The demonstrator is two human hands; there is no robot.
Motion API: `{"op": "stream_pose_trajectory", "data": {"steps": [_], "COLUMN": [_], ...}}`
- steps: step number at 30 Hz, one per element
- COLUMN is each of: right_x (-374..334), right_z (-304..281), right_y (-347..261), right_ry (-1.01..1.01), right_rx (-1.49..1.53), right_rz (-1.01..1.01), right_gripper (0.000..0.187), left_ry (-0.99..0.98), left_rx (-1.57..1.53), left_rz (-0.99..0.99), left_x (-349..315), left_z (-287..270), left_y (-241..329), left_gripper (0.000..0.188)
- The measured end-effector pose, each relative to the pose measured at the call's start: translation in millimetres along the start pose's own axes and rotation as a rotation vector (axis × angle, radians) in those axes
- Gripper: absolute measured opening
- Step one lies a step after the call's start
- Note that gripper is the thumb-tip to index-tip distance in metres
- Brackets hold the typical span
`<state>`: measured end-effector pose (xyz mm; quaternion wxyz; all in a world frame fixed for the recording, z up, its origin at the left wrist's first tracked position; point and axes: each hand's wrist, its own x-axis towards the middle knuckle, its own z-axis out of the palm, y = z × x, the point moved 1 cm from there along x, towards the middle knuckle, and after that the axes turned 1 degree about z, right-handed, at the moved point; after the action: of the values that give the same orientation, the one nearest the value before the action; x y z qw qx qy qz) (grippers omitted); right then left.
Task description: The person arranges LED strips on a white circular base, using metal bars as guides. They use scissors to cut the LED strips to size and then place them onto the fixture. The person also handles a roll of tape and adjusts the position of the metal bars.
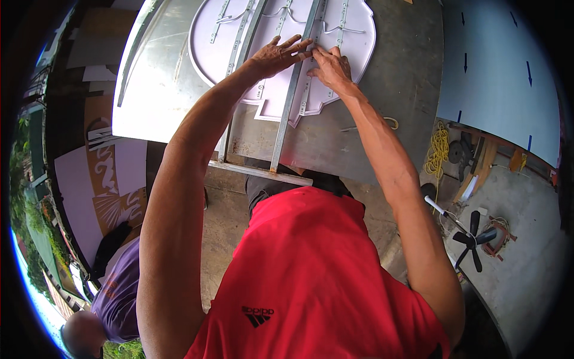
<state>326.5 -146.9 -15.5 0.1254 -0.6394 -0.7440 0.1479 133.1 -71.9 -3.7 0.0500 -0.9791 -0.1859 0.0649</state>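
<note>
A pale sign panel [209, 51] with a raised rim lies on a metal sheet-topped table. Strips of small light modules [306, 96] run across it, joined by thin white wires [287, 15]. Two long metal bars [284, 125] cross over the panel. My left hand [278, 57] reaches over the bars with its fingers spread, holding nothing I can see. My right hand [332, 69] is beside the right-hand bar, thumb apart from its bent fingers, close to a module strip. Its fingertips nearly meet those of my left hand. Nothing shows in its grasp.
A crossbar [260, 172] joins the bars near my waist. A thin tool [353, 128] lies on the table [400, 90]. At right are a blue-white sheet [496, 66], yellow rope [438, 152] and a black-bladed fan [472, 239]. Another person [119, 299] bends at lower left.
</note>
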Motion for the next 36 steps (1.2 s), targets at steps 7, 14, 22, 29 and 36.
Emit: {"op": "stream_pose_trajectory", "data": {"steps": [7,14,22,29,36], "right_x": [1,-4,3,5,8], "right_z": [-1,5,8,4,-7], "right_y": [-5,2,9,7,-5], "right_ry": [0.005,-0.031,-0.017,-0.037,-0.095], "right_rx": [-0.046,-0.069,-0.104,-0.118,-0.109], "right_rz": [-0.014,-0.018,-0.058,-0.069,-0.071], "right_gripper": [0.064,0.066,0.061,0.058,0.055], "left_ry": [0.115,0.03,0.021,0.032,0.148], "left_rx": [-0.101,-0.125,-0.198,-0.26,-0.35], "left_rz": [-0.092,-0.261,-0.394,-0.474,-0.548], "left_x": [-9,-22,-36,-37,-42], "left_z": [8,-4,1,6,6], "left_y": [-4,12,7,12,13], "left_gripper": [0.092,0.075,0.052,0.042,0.046]}}
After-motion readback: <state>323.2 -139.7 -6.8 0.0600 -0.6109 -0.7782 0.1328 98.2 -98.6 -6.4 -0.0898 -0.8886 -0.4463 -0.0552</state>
